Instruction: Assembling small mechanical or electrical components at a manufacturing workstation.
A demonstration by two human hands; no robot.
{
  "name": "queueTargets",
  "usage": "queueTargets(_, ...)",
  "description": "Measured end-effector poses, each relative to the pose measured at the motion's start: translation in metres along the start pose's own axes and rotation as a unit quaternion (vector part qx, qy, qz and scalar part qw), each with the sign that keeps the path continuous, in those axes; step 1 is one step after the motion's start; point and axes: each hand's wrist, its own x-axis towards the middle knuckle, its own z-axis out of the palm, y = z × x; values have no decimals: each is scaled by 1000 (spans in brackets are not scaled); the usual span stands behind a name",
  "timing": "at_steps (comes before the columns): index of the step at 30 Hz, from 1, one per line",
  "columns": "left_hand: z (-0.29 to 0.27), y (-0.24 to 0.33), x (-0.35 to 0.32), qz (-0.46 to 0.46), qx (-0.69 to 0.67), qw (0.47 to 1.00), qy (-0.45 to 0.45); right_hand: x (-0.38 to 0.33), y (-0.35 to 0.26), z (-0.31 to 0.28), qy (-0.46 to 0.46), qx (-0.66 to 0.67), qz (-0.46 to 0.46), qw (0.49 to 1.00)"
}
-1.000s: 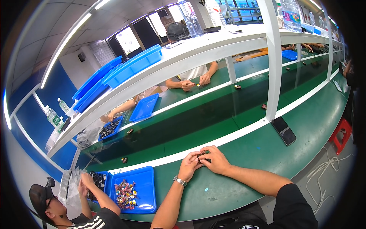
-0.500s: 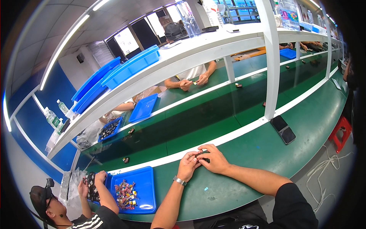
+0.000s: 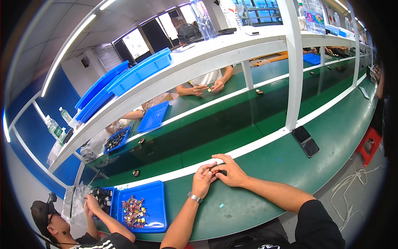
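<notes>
Fingers (image 3: 209, 169) of both hands are being pinched narrowly together around a small dark part (image 3: 215, 167), which is being held just above the green table (image 3: 265, 166), near its white front strip. The left hand (image 3: 203, 180), with a watch (image 3: 193, 197) being worn at its wrist, is being pressed against the right hand (image 3: 230, 171), whose index finger is being stretched out over the part. A blue tray (image 3: 159, 207) of small mixed pieces is being kept to the left, and two dark phones (image 3: 306, 141) are being left lying well apart to the right.
</notes>
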Motion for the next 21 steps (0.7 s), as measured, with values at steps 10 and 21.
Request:
queueTargets(10, 2, 1, 0, -31, -6, 999, -7, 1, 1, -4, 37, -74, -90, 993)
queueTargets(21, 2, 1, 0, -45, 4, 999, 20, 3, -10, -2, 61, -169, -119, 976)
